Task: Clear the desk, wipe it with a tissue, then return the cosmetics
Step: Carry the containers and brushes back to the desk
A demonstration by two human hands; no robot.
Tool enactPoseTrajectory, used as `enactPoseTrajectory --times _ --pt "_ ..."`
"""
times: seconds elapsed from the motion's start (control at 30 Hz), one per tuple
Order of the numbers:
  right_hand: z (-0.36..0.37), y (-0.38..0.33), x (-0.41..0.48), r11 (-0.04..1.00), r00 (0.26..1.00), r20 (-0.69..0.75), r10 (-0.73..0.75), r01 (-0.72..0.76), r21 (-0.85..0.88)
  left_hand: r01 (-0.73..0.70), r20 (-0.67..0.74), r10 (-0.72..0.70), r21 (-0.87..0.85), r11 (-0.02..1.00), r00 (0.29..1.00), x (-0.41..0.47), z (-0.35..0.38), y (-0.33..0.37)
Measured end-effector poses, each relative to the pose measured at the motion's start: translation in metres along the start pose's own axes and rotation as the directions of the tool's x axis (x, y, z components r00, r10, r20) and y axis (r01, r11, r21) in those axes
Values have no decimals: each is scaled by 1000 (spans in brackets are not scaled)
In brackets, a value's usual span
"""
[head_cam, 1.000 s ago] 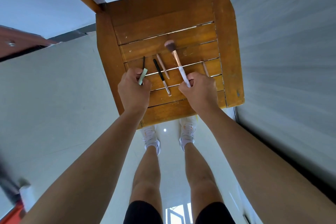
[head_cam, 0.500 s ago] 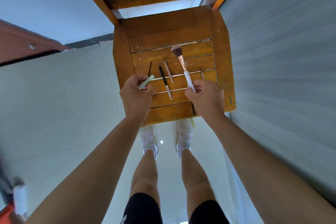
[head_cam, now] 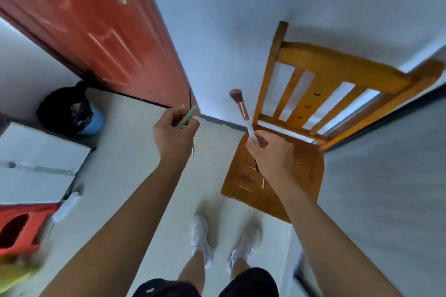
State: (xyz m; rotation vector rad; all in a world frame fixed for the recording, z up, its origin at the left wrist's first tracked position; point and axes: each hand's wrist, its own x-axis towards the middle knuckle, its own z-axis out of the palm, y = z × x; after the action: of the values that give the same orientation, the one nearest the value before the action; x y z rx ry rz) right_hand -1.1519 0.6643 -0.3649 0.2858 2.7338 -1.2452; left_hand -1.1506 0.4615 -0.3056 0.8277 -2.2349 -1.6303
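Note:
My right hand (head_cam: 270,152) grips the white handle of a makeup brush (head_cam: 241,108), whose brown bristles point up and away. A thin dark stick also pokes out below this hand. My left hand (head_cam: 175,132) is closed on a pale green cosmetic stick (head_cam: 187,117) together with thin dark pencils, one tip showing below the fist. Both hands are lifted off the wooden chair (head_cam: 277,176), which stands to the right. A small light stick (head_cam: 263,183) lies on its slatted seat.
A red door (head_cam: 91,31) fills the upper left. A blue bin with a black bag (head_cam: 70,113) stands by it. A white box (head_cam: 36,164) and a red crate (head_cam: 17,229) sit at the left. A grey surface (head_cam: 386,188) runs along the right.
Both hands lifted off the chair seat with their cosmetics. My view swung left, so the chair now sits at the right and the red door and bin came into view.

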Motion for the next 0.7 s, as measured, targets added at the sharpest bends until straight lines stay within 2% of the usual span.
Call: enactPoseTrajectory --times 0.1,0.17,0.23,0.4,0.53,0.63,0.7 --pt "3 -87 -3 969 967 73 -245 247 -14 -3 -159 -8 -74 997 987 2 -85 28" --pt "16 -148 -17 911 909 60 -412 413 -5 -27 -271 3 -84 996 963 1 -147 38" --pt "38 -205 -41 856 855 50 -516 513 69 -43 -377 12 -74 996 926 1 -212 41" --pt "130 -326 -133 746 740 120 -662 637 193 -63 -574 1 -87 994 819 -14 -383 15" --pt "234 -412 -231 633 587 236 -774 724 274 -38 -696 -9 -51 998 718 -44 -530 -33" --pt "312 -468 -309 569 467 349 -812 767 298 5 -772 -3 0 1000 636 -68 -637 -68" --pt "354 -495 -355 536 392 420 -818 785 311 36 -816 -51 -37 999 576 -82 -696 -88"
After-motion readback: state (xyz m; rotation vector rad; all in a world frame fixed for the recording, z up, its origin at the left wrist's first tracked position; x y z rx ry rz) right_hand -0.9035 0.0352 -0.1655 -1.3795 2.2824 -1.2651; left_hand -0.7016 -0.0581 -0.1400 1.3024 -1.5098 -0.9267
